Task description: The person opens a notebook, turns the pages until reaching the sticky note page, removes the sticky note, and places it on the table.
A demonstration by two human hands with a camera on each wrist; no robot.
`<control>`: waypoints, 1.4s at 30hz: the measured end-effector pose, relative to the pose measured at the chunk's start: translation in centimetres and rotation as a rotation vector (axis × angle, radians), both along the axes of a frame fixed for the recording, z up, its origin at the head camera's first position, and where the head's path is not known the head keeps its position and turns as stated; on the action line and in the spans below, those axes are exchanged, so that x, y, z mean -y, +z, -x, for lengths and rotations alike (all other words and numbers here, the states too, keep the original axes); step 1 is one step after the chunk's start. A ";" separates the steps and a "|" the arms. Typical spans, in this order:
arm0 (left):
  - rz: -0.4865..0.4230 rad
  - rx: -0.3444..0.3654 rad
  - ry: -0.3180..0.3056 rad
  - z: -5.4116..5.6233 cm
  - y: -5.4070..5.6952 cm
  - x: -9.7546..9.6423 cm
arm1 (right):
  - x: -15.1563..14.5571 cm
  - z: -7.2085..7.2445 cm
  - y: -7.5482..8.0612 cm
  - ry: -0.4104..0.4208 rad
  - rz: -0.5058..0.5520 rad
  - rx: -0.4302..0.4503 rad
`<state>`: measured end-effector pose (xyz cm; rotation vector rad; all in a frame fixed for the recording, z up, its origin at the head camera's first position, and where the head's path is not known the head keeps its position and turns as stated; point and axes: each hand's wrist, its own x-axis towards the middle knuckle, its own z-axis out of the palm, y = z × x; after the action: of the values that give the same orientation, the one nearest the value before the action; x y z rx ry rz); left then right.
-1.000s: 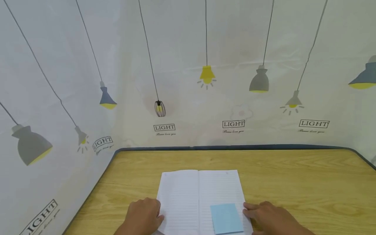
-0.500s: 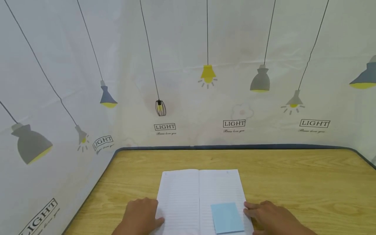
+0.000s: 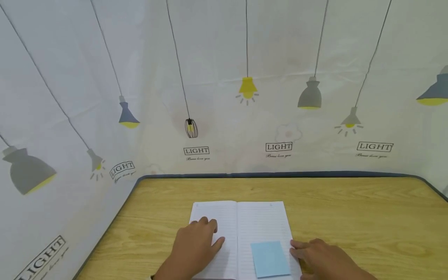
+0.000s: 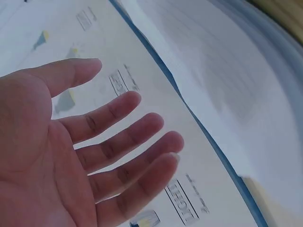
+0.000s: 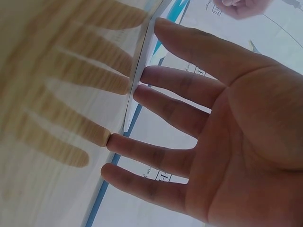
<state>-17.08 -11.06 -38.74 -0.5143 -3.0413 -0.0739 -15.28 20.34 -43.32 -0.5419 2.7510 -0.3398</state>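
Note:
An open lined notebook lies on the wood-grain table, with a light blue sticky note on its right page. Over the left page is my left hand, fingers spread and slightly bent. In the left wrist view its palm shows bare, with nothing held, and the blurred white page curves beyond the fingertips. My right hand rests at the notebook's right edge. In the right wrist view its fingers are extended, some fingertips touching the notebook's edge and others on the shiny tabletop.
The wood-grain table extends behind and to both sides of the notebook. A dark blue strip borders it. Around it hangs a pale sheet printed with lamps and the word LIGHT.
My left hand has left the notebook's left edge and moved right and forward over the left page, its fingers spreading. My right hand and the sticky note stay in place.

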 end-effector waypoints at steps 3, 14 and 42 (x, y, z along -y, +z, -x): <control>0.014 0.017 -0.064 0.1 -0.2 -1.3 | 0.1 0.0 0.1 -0.015 0.002 0.012; 0.038 0.291 -0.257 -0.3 -1.7 -2.5 | 0.7 -0.5 1.2 0.040 0.030 -0.069; -0.024 0.301 -0.286 0.2 -2.2 -2.5 | 6.9 0.0 1.4 0.191 0.006 -0.161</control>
<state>-17.32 -8.58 -40.97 -1.0200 -3.2202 -0.2179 -15.30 13.48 -41.88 -0.8616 2.8203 -0.2686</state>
